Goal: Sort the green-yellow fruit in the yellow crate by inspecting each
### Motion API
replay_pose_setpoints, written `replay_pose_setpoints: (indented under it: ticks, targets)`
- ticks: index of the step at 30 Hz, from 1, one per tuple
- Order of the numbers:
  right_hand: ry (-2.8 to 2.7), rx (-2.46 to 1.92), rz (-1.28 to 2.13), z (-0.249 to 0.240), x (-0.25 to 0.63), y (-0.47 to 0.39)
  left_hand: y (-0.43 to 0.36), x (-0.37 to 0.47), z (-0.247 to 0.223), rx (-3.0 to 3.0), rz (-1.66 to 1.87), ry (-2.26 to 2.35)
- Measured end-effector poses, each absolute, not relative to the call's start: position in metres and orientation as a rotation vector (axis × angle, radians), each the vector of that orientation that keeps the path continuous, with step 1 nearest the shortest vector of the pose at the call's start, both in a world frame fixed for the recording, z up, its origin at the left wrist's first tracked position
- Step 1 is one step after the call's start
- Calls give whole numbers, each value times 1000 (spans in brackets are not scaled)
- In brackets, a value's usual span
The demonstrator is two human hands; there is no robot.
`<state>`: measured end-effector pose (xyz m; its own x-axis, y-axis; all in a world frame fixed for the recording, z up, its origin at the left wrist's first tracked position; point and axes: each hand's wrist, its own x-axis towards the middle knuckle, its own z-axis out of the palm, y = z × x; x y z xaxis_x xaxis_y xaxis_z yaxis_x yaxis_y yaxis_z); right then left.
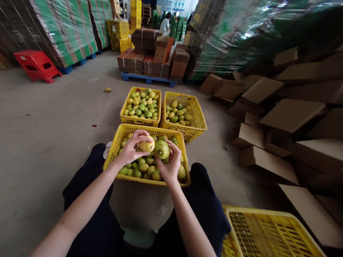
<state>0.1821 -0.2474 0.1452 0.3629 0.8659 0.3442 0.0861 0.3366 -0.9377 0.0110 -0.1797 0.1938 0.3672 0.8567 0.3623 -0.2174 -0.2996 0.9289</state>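
My left hand (pixel 133 147) is closed around a yellow lemon (pixel 147 144), its tip turned toward me. In my right hand (pixel 172 165) sits a larger green lemon (pixel 162 150), gripped between thumb and fingers. Both fruits are held side by side above a yellow plastic crate (pixel 147 181) between my knees. Green and yellowish lemons (pixel 144 167) fill the bottom of that crate, partly hidden by my hands.
Beyond stand two more yellow crates: the left one (pixel 140 122) heaped with lemons, the right one (pixel 197 113) partly filled. A yellow crate (pixel 268 214) is beside my right leg. Cardboard boxes (pixel 292 114) pile up rightward. A red stool (pixel 36 64) and a loose lemon (pixel 107 90) are leftward.
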Motion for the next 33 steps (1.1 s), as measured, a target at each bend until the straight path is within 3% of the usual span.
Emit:
replay_pose_setpoints:
  ticks: [3, 14, 24, 33]
  targets:
    - [-1080, -1098, 546, 152, 183, -245, -178, 13, 192, 1419, 1194, 628]
    - [-392, -817, 1408, 160, 185, -231, -172, 30, 181, 455, 773, 836]
    - [-227, -743, 1384, 164, 200, -233, -182, 27, 199, 197, 897, 500]
    - [-245, -619, 1651, 165, 195, -230, -182, 38, 188, 39, 1003, 521]
